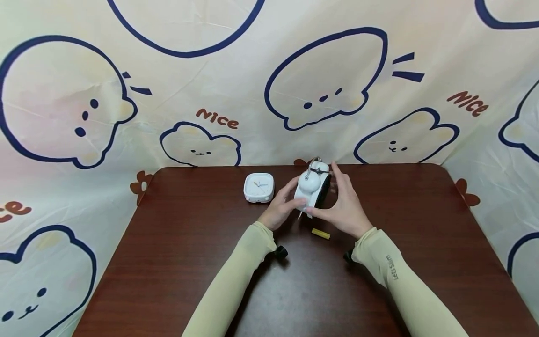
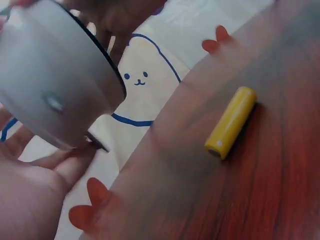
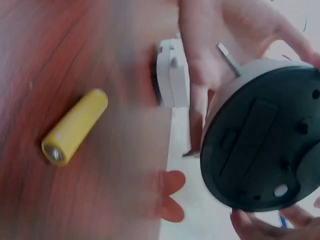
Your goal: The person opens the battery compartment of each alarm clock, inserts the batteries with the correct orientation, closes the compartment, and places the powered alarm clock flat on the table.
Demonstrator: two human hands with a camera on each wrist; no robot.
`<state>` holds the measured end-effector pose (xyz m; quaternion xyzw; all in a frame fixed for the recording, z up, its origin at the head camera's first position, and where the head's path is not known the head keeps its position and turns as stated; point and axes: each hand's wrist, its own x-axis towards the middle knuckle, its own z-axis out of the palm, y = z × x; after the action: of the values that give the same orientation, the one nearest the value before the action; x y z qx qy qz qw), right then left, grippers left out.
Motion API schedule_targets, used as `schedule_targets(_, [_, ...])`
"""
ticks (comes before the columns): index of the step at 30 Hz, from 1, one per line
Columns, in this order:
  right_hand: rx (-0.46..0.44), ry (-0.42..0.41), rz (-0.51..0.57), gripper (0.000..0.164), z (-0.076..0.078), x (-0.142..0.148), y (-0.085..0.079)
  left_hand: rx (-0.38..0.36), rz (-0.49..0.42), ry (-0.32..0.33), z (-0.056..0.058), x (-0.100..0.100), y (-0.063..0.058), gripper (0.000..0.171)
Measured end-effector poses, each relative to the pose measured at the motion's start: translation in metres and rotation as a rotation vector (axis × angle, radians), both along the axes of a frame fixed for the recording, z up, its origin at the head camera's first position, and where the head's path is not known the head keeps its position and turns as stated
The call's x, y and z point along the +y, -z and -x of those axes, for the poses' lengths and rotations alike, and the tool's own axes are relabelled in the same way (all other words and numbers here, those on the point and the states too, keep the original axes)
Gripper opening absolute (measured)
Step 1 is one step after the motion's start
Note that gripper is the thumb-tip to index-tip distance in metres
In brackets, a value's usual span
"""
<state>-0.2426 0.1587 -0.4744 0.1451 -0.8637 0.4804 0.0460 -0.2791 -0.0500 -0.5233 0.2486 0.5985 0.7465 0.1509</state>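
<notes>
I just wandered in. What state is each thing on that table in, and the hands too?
Twin-bell alarm clock: tilted, held in both hands.
Left hand: gripping that clock.
Right hand: gripping it too.
Yellow battery: loose, lying on its side on the table.
Square clock: resting on the table, not held.

"Nice" on backdrop [image 1: 248, 84], "LetsSlim" on sleeve [image 1: 404, 285]

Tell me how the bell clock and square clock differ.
The bell clock is held between the left hand and right hand; the square clock rests on the table. The bell clock looks round from behind; the square clock has a squarish front. Both have white casings.
</notes>
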Motion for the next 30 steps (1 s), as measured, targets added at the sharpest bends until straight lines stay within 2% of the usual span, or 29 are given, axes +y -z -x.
schedule_targets(3, [0.086,0.054,-0.094,0.132,-0.004,-0.003,-0.001,0.017,0.106,-0.020,-0.004,0.002,-0.004,0.093])
schedule_targets(5, [0.150,0.080,-0.145,0.132,-0.006,-0.006,-0.001,0.017,0.141,-0.046,-0.008,0.005,-0.006,0.090])
schedule_targets(11, [0.290,0.162,-0.180,0.129,-0.011,-0.013,-0.002,0.074,0.085,-0.164,-0.014,0.015,-0.015,0.080])
schedule_targets(15, [0.317,0.160,-0.167,0.128,-0.011,-0.014,-0.001,0.130,0.102,-0.225,-0.012,0.014,-0.016,0.078])
schedule_targets(19, [0.277,0.108,-0.133,0.126,-0.008,-0.008,0.000,0.127,0.078,-0.212,-0.008,0.008,-0.015,0.080])
schedule_targets(22, [0.216,0.057,-0.065,0.113,-0.004,0.000,0.000,0.081,0.018,-0.185,-0.005,0.001,-0.012,0.080])
schedule_targets(24, [0.175,0.031,-0.001,0.094,-0.002,0.006,-0.001,0.051,0.000,-0.170,-0.005,-0.002,-0.010,0.082])
schedule_targets(28, [0.155,0.042,0.095,0.053,0.002,0.012,-0.001,-0.010,-0.005,-0.115,-0.005,-0.005,-0.010,0.082])
schedule_targets(30, [0.152,0.058,0.125,0.040,0.004,0.014,-0.001,-0.051,-0.037,-0.080,-0.005,-0.004,-0.011,0.079])
